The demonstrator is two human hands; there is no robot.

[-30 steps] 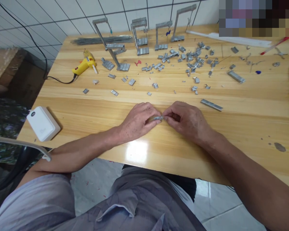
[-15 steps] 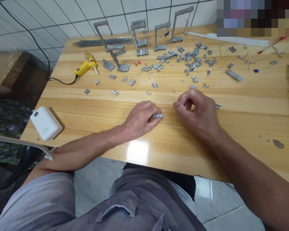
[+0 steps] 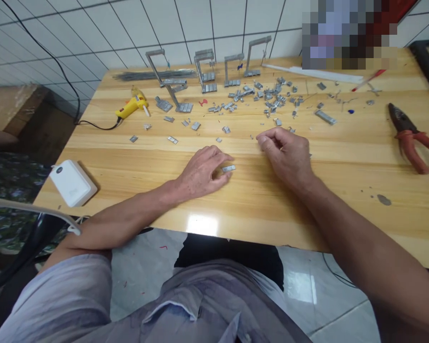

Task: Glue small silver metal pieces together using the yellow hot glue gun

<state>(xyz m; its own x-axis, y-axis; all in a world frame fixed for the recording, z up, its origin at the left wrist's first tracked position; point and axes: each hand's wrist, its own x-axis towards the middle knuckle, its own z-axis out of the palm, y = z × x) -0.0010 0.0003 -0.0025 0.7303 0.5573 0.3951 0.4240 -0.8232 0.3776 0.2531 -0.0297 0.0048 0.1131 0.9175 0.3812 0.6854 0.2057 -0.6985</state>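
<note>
My left hand [image 3: 202, 174] rests on the table with thumb and forefinger spread. Between their tips a small flat grey metal strip [image 3: 229, 168] lies on the wood, apparently loose. To its right, my right hand [image 3: 286, 150] hovers low over the table, thumb and forefinger pinched together. Whatever may be in that pinch is hidden or too small to name. Beyond the hands lie small folded metal pieces, among them one piece [image 3: 226, 129] and another flat piece [image 3: 172, 139].
Small grey metal stands [image 3: 184, 107] line the back beside a bundle of thin wires [image 3: 153, 75]. A yellow glue gun [image 3: 131, 105] and white power bank [image 3: 73, 183] are at left. Red-handled pliers [image 3: 405, 136] lie at right. Scattered metal bits [image 3: 275, 97] cover the back middle.
My left thumb and forefinger have parted, letting go of the metal strip, which now lies between them. The right hand keeps its pinch. The view has shifted, bringing the pliers into sight.
</note>
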